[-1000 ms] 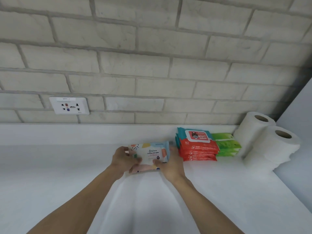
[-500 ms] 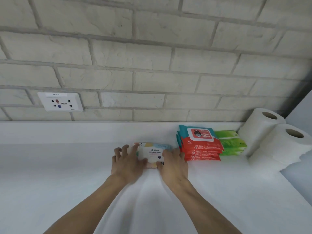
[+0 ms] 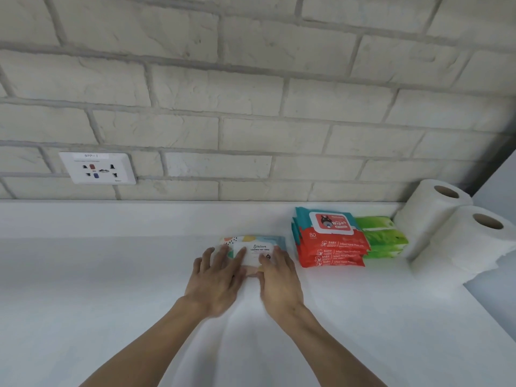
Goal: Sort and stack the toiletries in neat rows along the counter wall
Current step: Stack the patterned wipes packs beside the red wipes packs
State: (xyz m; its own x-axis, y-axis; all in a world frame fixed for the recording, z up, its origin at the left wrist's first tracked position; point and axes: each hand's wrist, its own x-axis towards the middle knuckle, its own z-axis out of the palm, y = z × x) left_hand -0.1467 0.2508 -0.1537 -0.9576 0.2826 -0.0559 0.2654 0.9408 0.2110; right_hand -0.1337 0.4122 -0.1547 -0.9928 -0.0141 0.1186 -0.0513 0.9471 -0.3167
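Observation:
A pastel wet-wipes pack (image 3: 258, 245) with a white label lies flat on the white counter (image 3: 83, 289), a little left of the other packs. My left hand (image 3: 216, 277) lies on its left end with straight, spread fingers. My right hand (image 3: 279, 277) rests flat on its right end. The near edge of the pack is hidden under both hands. To the right stands a stack of red and teal baby-wipes packs (image 3: 331, 241). Beside that is a stack of green packs (image 3: 384, 237) against the wall ledge.
Two white paper rolls (image 3: 458, 233) lie in the right corner, one in front of the other. A wall socket (image 3: 97, 167) sits on the brick wall at the left. A raised white ledge (image 3: 139, 216) runs along the wall. A grey panel (image 3: 499, 185) bounds the right side.
The pack went from held above the counter to lying flat on it. Both hands let go of their grip and now lie flat on top of it.

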